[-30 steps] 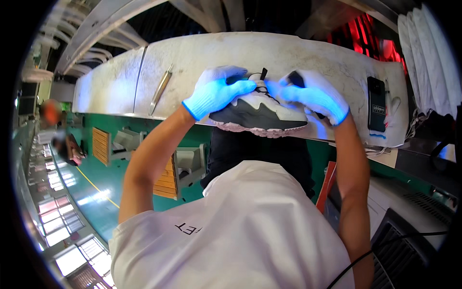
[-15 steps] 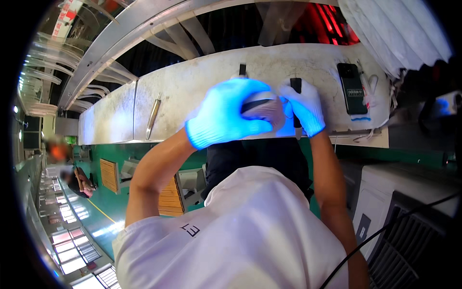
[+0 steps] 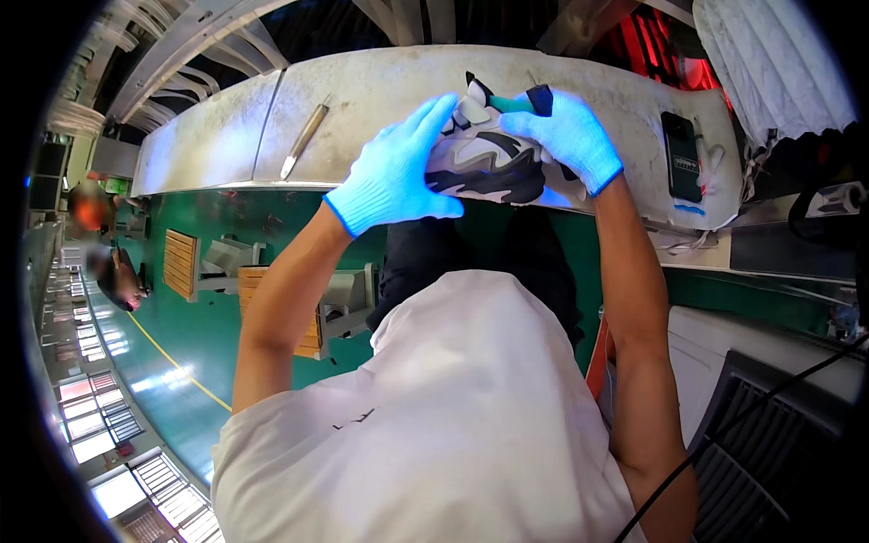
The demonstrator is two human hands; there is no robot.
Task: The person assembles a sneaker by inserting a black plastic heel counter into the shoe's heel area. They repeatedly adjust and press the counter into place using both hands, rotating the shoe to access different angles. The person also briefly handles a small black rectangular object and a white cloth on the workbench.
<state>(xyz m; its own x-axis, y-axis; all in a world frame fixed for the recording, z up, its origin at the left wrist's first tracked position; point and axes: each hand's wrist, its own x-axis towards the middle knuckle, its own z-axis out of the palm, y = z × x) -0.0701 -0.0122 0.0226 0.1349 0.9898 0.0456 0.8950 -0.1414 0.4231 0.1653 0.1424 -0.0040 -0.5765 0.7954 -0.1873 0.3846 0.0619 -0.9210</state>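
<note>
A grey, white and black sneaker (image 3: 484, 167) with a chunky dark sole lies on its side at the worktable's front edge, its teal lining showing near the opening. My left hand (image 3: 389, 167), in a white knit glove lit blue, is beside the sneaker with fingers stretched and thumb apart, close against its left end. My right hand (image 3: 572, 136), gloved the same way, is closed round a black-handled tool (image 3: 540, 98) with a thin tip pointing away from me. Its thumb lies against the sneaker; its other fingers are partly hidden.
On the pale, stained worktable (image 3: 371, 90) a slim metal pen-like tool (image 3: 306, 136) lies to the left. A dark phone (image 3: 681, 158) lies on the right beside white cords. White pleated ducting (image 3: 769, 59) hangs at the far right. Behind on the left are wooden-topped stands (image 3: 181, 262) and people.
The sneaker has come into clearer view as my left hand has opened away from it. My right hand has shifted up, the black-handled tool still in it. My view has tilted.
</note>
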